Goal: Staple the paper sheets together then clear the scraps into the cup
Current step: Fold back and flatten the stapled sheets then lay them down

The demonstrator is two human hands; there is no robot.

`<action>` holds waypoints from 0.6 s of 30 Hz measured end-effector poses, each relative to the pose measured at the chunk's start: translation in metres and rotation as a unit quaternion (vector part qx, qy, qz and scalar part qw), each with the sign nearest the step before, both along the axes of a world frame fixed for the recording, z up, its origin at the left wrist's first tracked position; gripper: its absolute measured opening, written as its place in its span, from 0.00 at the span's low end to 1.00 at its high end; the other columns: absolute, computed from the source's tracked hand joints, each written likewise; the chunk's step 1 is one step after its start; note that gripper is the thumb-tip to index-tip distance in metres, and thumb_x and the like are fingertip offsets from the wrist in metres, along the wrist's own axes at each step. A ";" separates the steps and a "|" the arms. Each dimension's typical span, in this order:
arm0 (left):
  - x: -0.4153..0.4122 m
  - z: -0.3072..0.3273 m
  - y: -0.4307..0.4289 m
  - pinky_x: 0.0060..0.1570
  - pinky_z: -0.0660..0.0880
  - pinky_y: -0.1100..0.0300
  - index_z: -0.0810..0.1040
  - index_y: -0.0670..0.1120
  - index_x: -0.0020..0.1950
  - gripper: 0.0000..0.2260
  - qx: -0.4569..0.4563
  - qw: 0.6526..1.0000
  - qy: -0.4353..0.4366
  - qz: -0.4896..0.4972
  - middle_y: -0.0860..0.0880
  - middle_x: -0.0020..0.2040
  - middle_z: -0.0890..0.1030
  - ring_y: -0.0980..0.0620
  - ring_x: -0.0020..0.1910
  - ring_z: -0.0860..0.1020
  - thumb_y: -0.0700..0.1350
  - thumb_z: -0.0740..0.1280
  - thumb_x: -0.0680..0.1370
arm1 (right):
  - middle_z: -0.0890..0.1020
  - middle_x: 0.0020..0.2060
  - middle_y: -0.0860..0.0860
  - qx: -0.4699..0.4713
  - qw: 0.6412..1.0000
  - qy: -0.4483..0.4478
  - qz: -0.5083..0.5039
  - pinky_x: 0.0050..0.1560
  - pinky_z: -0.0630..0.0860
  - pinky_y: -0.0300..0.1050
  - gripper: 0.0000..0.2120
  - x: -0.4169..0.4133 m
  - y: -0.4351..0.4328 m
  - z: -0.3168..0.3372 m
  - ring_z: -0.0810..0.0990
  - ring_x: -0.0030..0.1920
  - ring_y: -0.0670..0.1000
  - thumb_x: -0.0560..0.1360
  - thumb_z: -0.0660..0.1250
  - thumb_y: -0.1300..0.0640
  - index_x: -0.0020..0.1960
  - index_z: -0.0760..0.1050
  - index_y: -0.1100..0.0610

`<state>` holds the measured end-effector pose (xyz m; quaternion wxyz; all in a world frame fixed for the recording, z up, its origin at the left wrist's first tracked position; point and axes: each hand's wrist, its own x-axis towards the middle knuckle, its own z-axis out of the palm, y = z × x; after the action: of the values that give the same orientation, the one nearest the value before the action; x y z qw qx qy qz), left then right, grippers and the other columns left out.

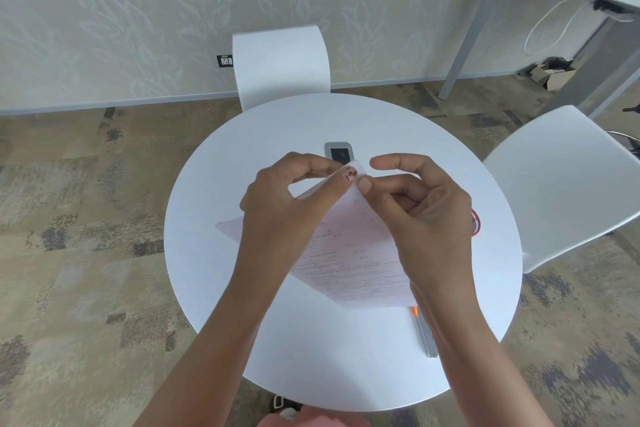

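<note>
Printed paper sheets are lifted at their far corner above the round white table, their near part resting toward the tabletop. My left hand pinches that raised corner between thumb and fingers. My right hand pinches the same corner from the right, forefinger stretched out above it. A grey stapler with an orange tip lies near the table's right front, half hidden by my right forearm. A red-and-white cup rim peeks out behind my right hand.
A grey socket panel is set in the table's middle, just beyond my fingers. A white chair stands at the far side, another white chair at the right. Patterned carpet surrounds the table.
</note>
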<state>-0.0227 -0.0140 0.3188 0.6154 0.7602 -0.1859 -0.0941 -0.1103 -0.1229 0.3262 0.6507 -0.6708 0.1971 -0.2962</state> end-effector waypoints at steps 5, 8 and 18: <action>0.002 -0.001 0.001 0.57 0.71 0.60 0.84 0.54 0.43 0.08 -0.014 1.000 0.020 -0.003 0.60 0.46 0.84 0.63 0.53 0.80 0.56 0.75 0.69 | 0.86 0.35 0.50 -0.015 1.000 0.012 0.003 0.42 0.75 0.37 0.10 0.001 0.001 -0.001 0.84 0.39 0.50 0.72 0.73 0.63 0.52 0.78 0.55; 0.003 -0.002 0.001 0.53 0.71 0.63 0.85 0.52 0.45 0.02 -0.024 0.999 0.020 -0.012 0.57 0.46 0.85 0.63 0.51 0.80 0.49 0.73 0.75 | 0.86 0.38 0.51 -0.033 0.999 0.019 0.020 0.48 0.78 0.43 0.13 -0.001 0.000 -0.002 0.85 0.42 0.50 0.72 0.72 0.66 0.54 0.77 0.56; -0.012 -0.016 -0.009 0.65 0.67 0.45 0.77 0.58 0.49 0.09 0.041 0.980 -0.131 0.142 0.62 0.51 0.77 0.62 0.55 0.75 0.50 0.73 0.72 | 0.85 0.40 0.44 -0.133 0.985 0.014 -0.105 0.51 0.80 0.41 0.11 0.008 0.009 -0.014 0.84 0.43 0.42 0.70 0.74 0.65 0.47 0.80 0.52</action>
<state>-0.0343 -0.0227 0.3027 0.5614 0.8090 -0.1507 0.0869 -0.1019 -0.1142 0.3120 0.5179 -0.7312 0.2345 -0.3771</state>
